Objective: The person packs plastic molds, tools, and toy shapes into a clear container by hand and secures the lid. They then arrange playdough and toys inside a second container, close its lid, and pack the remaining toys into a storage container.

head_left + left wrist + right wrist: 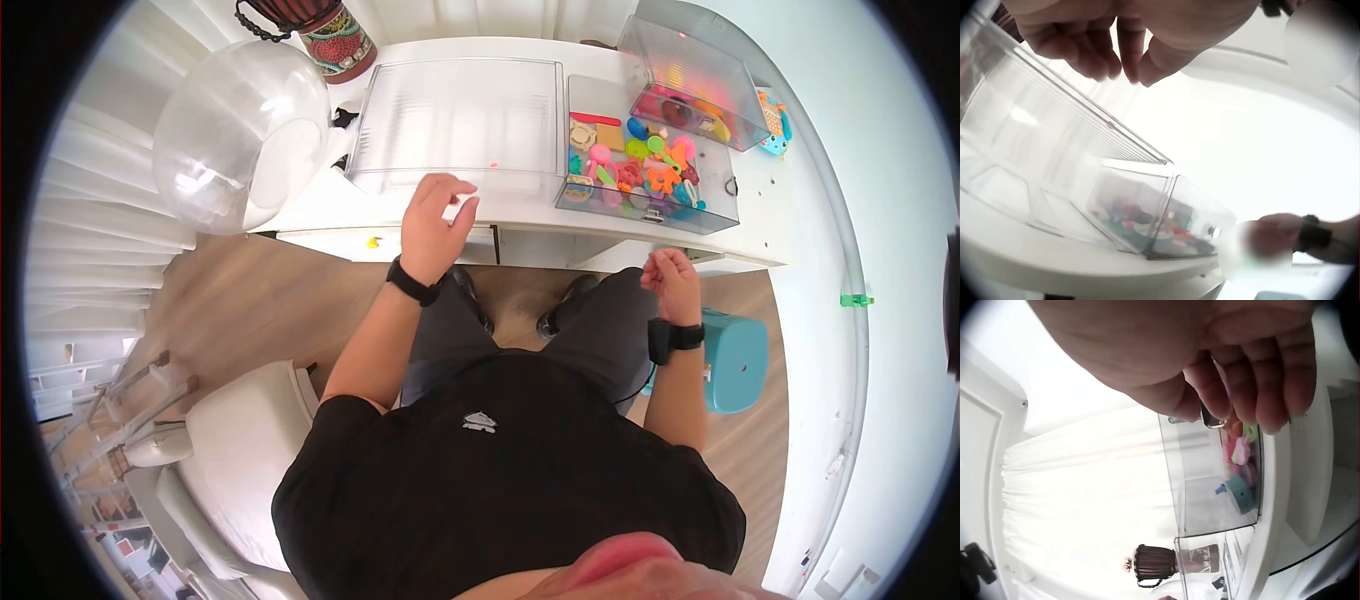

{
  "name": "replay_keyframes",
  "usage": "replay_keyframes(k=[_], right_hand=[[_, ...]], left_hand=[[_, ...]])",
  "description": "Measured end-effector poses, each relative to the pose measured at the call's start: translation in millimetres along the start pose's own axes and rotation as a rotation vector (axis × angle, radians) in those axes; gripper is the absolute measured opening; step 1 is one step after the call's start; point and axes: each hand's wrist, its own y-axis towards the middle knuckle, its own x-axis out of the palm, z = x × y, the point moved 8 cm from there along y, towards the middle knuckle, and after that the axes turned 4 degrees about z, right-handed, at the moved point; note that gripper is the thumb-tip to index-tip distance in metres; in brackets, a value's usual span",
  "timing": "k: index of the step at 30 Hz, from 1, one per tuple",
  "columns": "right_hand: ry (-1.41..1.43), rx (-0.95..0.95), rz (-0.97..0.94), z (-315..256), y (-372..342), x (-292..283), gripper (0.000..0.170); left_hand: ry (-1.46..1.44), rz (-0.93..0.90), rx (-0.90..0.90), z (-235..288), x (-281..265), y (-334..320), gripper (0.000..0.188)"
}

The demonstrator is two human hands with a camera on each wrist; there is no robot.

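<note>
My left hand hovers at the front side of an upturned-looking clear plastic case, its fingers gently bent and nothing between thumb and fingertips. In the left wrist view the fingertips hang over the white surface beside the case. Past the table's front edge, my right hand has loosely bent fingers and holds nothing. Nearest to it is a clear drawer of small colourful toys, with a metal latch on its front. The right wrist view shows the fingers overlapping the drawer front.
A second clear box with colourful pieces stands behind the drawer. A large transparent globe and a patterned drum are at the left of the white table. A teal stool stands right of my legs.
</note>
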Motion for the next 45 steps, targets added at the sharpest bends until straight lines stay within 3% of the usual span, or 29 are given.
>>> replay_keyframes(k=[5, 9, 17, 24, 35, 45], right_hand=[[0.073, 0.067, 0.067, 18, 10, 22, 0.023], [0.155, 0.087, 0.058, 17, 18, 35, 0.031], [0.354, 0.109, 0.042, 22, 39, 41, 0.042], [0.433, 0.126, 0.008, 34, 67, 40, 0.041], [0.444, 0.079, 0.184, 37, 73, 27, 0.031], [0.445, 0.097, 0.188, 44, 50, 12, 0.032]], left_hand=[[0.392, -0.010, 0.237, 24, 15, 20, 0.039], [0.481, -0.114, 0.275, 23, 33, 18, 0.046], [0.511, -0.148, 0.313, 22, 34, 8, 0.061], [0.561, -0.181, 0.291, 19, 39, 8, 0.072], [0.633, -0.177, 0.264, 12, 40, 19, 0.074], [0.579, -0.162, 0.261, 6, 38, 22, 0.067]])
